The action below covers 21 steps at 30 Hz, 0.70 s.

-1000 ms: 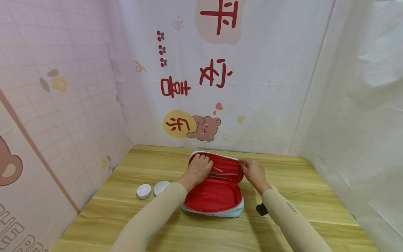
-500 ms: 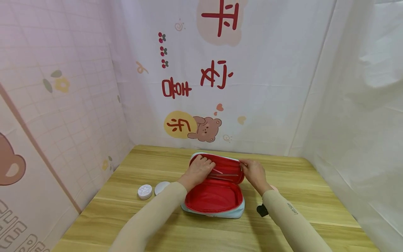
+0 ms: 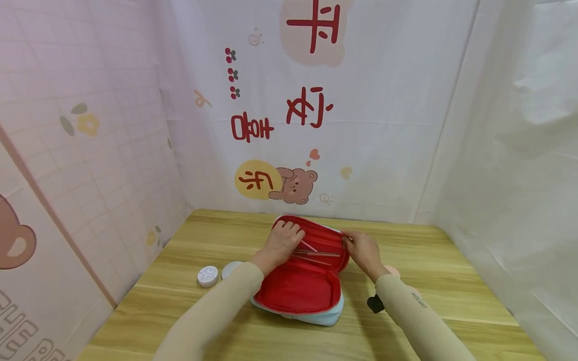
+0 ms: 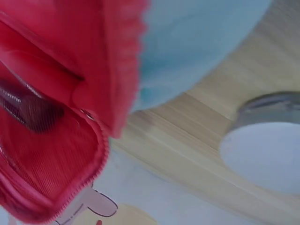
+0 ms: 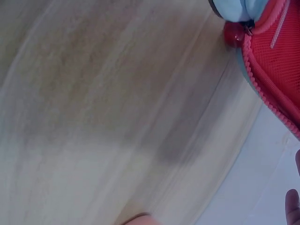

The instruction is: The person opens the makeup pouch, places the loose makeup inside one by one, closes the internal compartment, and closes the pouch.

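A light blue cosmetic bag (image 3: 331, 317) with red lining lies unzipped, its lid raised at the back. My left hand (image 3: 282, 242) is at the left inside of the lid, fingers bent and their tips hidden; I cannot tell what they hold. With my right hand (image 3: 364, 252) I pinch the lid's right edge. Thin sticks (image 3: 316, 253) and a pink stick (image 3: 309, 246) lie across the lid's inside. The left wrist view shows a dark-bristled makeup brush (image 4: 40, 112) against the red lining. A red bead (image 5: 233, 34) hangs by the zip in the right wrist view.
Left of the bag stand a round white container with a star (image 3: 207, 276) and another round white one (image 3: 230, 269), partly behind the left sleeve. A black object (image 3: 375, 304) and a pink round thing (image 3: 392, 271) show beside the right forearm. Cloth hangs behind the wooden table (image 3: 217, 220).
The bag's base has swung left and toward me, and the lid's right side has dipped slightly. Both hands stay at the lid; the left has shifted a little left.
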Each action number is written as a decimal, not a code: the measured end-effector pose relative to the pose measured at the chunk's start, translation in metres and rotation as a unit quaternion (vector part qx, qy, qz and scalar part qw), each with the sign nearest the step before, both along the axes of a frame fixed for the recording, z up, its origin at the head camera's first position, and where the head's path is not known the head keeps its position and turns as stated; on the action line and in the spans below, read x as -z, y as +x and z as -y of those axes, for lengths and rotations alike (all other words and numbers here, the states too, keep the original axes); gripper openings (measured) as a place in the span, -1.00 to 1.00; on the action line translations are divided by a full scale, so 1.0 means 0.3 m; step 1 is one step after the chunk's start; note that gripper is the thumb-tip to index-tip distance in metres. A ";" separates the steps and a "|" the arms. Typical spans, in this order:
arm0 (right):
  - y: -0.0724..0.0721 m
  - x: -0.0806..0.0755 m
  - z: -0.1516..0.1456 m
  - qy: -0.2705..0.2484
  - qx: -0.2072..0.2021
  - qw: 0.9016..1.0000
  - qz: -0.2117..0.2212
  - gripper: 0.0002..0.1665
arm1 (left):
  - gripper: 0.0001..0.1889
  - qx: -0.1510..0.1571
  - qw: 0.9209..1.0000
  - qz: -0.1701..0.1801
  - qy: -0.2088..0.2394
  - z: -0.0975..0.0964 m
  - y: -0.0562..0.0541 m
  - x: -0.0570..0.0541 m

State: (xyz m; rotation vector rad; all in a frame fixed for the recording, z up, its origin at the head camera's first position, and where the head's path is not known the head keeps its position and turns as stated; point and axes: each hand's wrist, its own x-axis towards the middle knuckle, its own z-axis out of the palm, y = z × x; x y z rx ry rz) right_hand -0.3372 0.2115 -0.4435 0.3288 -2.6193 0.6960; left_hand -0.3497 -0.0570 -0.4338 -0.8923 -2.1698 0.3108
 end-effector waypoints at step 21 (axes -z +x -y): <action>-0.049 -0.030 -0.009 -0.004 -0.013 0.999 0.031 -0.68 | -0.77 -0.067 0.975 0.161 0.140 0.179 -0.025 0.016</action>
